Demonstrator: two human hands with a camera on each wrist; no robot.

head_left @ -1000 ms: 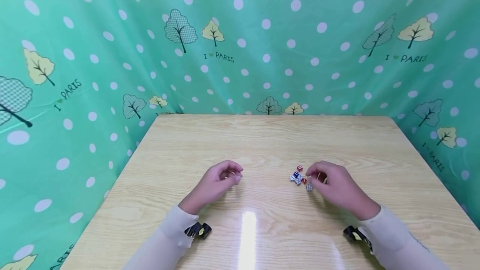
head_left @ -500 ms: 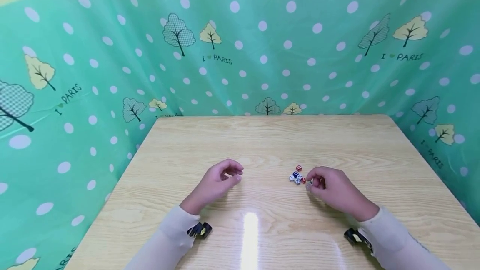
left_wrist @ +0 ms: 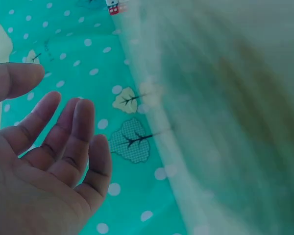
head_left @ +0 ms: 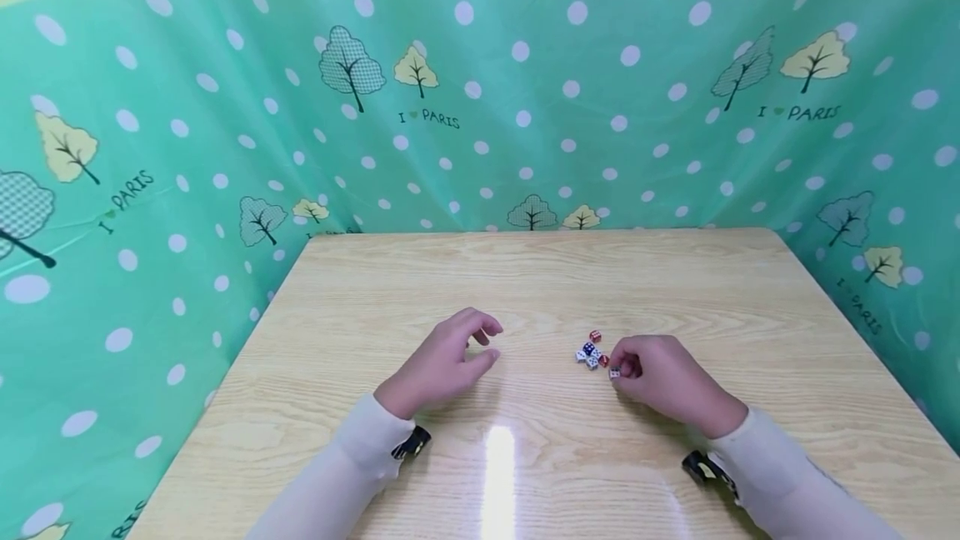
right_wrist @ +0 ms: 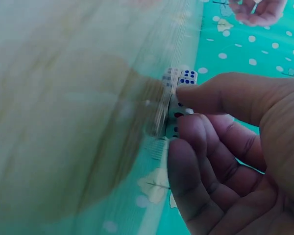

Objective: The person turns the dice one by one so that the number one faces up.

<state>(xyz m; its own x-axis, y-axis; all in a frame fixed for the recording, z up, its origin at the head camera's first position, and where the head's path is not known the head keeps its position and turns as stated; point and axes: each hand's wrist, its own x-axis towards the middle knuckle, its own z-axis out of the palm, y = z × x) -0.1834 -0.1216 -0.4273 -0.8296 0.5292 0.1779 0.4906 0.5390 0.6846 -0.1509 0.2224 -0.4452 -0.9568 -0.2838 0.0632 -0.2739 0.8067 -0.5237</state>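
Note:
Between the thumb and fingertips of my right hand (head_left: 663, 377) is a white die (head_left: 615, 372), low at the table surface. Just left of it lies a loose cluster: a blue die (head_left: 588, 348), a red die (head_left: 603, 361), another red die (head_left: 595, 336) at the back and several white dice (head_left: 592, 362). The right wrist view shows the thumb and fingers (right_wrist: 188, 171) close around the pinched die, with a blue-dotted die (right_wrist: 188, 77) beyond. My left hand (head_left: 442, 361) hovers left of the cluster, fingers apart and loosely bent, holding nothing; its palm (left_wrist: 44, 196) shows in the left wrist view.
The light wooden table (head_left: 420, 273) has a bright glare streak near its front. A green dotted curtain (head_left: 525, 90) hangs behind and along both sides. A black wrist device (head_left: 411, 442) sits at the left cuff, another (head_left: 708, 472) at the right.
My right hand has lowered, its thumb and fingers closing on the nearest white die. My left hand has moved right and slightly forward, its thumb and fingers wider apart.

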